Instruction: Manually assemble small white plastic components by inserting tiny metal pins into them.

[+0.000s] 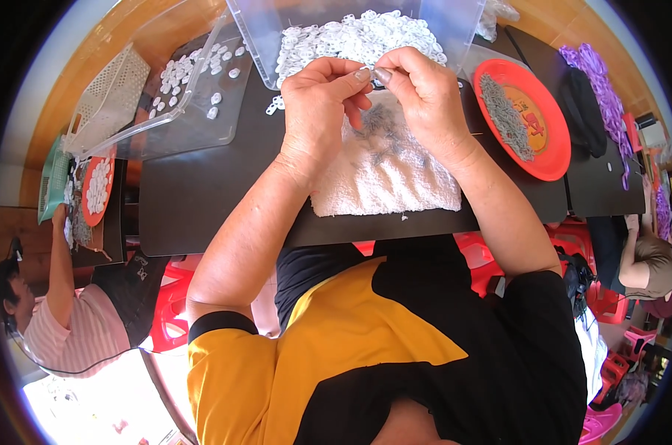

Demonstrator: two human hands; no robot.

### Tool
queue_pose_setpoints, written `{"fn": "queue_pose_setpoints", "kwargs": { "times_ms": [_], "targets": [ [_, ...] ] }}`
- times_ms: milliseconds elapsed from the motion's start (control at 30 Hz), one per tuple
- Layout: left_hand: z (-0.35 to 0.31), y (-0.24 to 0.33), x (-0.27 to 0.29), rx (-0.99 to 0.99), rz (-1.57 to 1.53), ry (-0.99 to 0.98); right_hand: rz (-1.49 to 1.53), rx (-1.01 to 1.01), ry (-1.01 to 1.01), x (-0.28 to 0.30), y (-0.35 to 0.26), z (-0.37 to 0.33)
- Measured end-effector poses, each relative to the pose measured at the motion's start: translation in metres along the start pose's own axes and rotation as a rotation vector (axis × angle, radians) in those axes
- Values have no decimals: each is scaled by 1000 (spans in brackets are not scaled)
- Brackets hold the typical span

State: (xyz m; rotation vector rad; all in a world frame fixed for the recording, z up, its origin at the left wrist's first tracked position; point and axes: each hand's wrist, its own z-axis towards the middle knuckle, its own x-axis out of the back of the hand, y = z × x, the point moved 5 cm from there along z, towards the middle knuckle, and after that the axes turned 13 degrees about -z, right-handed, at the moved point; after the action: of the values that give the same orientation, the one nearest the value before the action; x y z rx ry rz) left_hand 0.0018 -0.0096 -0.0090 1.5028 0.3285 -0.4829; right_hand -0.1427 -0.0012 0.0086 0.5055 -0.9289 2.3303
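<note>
My left hand (315,107) and my right hand (431,96) meet fingertip to fingertip over the table, both in a pinch. Whatever sits between the fingertips is too small and too covered to name. Beneath them lies a folded white towel (391,182) with several small grey metal pieces (380,119) scattered on it. Just beyond the hands, a clear plastic bin (254,41) holds a heap of small white plastic parts (358,37). A few such parts (275,105) lie on the table beside my left hand.
On the right, a red plate (554,152) carries a pile of grey metal pieces (502,115). A clear tray (202,137) with white parts stands left, near a white basket (113,93). Purple cord (603,96) lies far right. A co-worker (76,319) sits at the left.
</note>
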Motion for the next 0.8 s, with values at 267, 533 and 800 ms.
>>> {"fn": "queue_pose_setpoints", "kwargs": {
  "times_ms": [267, 533, 800],
  "targets": [
    [1, -4, 0, -3, 22, -4, -32, 42, 10, 0, -3, -1],
    [-5, 4, -2, -71, 124, 7, 289, -416, -175, -8, -1, -4],
    [0, -2, -1, -3, 31, -38, 130, -249, -87, -1, 5, -2]
  ]
}}
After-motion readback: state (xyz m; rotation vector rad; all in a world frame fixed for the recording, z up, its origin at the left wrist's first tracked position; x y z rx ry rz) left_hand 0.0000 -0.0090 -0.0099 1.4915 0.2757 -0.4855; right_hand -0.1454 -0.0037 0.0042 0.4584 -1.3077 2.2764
